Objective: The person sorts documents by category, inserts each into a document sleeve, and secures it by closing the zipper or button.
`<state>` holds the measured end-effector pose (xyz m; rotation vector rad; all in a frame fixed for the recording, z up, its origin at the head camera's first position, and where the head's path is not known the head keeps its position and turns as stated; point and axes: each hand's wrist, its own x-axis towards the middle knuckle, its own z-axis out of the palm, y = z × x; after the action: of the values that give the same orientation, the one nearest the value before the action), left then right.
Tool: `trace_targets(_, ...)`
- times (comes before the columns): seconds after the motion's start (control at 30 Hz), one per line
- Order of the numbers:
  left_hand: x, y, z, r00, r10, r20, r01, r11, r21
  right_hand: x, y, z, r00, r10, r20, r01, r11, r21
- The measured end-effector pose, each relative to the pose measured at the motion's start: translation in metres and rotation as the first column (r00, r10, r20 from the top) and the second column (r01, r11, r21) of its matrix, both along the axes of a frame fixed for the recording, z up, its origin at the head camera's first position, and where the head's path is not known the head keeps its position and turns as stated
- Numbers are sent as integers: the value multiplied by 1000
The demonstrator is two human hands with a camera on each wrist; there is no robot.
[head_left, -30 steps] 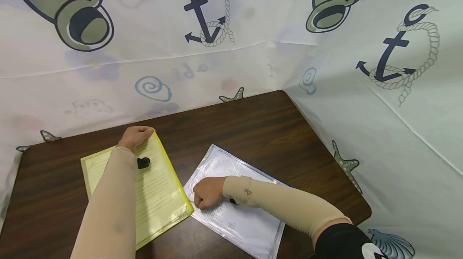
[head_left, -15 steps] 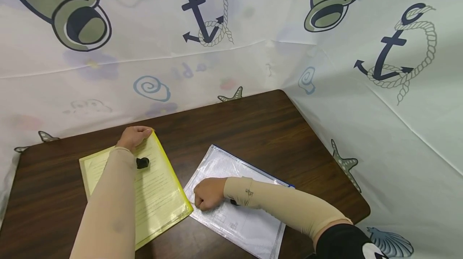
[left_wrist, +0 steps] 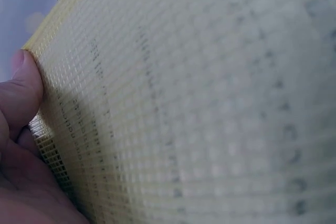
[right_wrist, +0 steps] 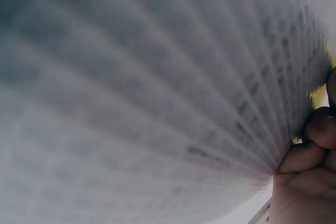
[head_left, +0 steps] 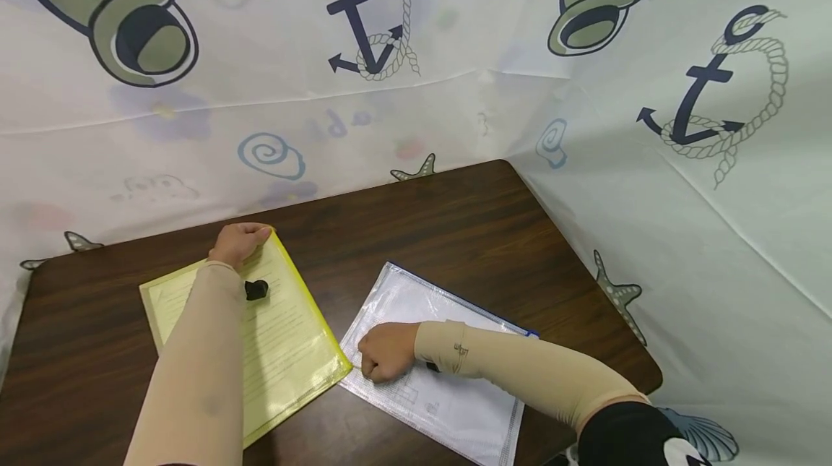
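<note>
A yellow mesh zip pouch (head_left: 292,365) with printed paper inside lies tilted on the left of the table. My left hand (head_left: 239,243) pinches its top right corner, thumb on the near face, as the left wrist view shows. Curled in a fist, my right hand (head_left: 390,352) is at the pouch's lower right corner, where the bright yellow zip edge ends, and a short thin zip pull reaches into its fingers. Below that hand lies a clear mesh zip pouch (head_left: 468,408) with a blue zip and paper inside. In the right wrist view the fingers (right_wrist: 304,156) are bent beside the mesh.
Both pouches lie on a dark wood-grain table (head_left: 416,220), the yellow corner overlapping the clear one. A printed curtain (head_left: 455,112) hangs along the back and right edges. The small black wrist camera (head_left: 256,290) sits over the yellow pouch.
My right hand has shifted slightly right, and the clear pouch has slid right with it. The yellow pouch's lower corner has moved a little right and up. My left hand keeps its hold.
</note>
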<state>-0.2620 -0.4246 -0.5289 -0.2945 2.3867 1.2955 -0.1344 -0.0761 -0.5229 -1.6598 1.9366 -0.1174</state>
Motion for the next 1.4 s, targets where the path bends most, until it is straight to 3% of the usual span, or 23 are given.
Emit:
trace_targets(0.53, 12, -16, -11, 1000, 20, 9, -20, 1000, 10, 5, -8, 1, 999, 24, -22, -24, 1000, 3)
trace_targets(0.83, 14, -13, -6, 999, 42, 13, -42, 999, 16, 6, 1, 7, 998, 45, -46, -46, 999, -5)
trace_targets(0.97, 15, -13, -7, 999, 44, 10, -44, 999, 13, 5, 1, 8, 1000, 29, -6, -29, 1000, -10)
trace_targets(1.03, 14, -12, -7, 999, 40, 0, -40, 999, 3, 3, 1, 9, 999, 4, 52, -4, 1000, 0)
trace_targets(1.2, 9, -4, -5, 998, 31, -60, -32, 999, -10, -4, -1, 22, 981, -107, 160, 102, 994, 39)
trace_targets(1.4, 3, 6, -3, 994, 38, -104, -40, 999, -16, -10, -37, 42, 994, -99, 53, 98, 995, 20)
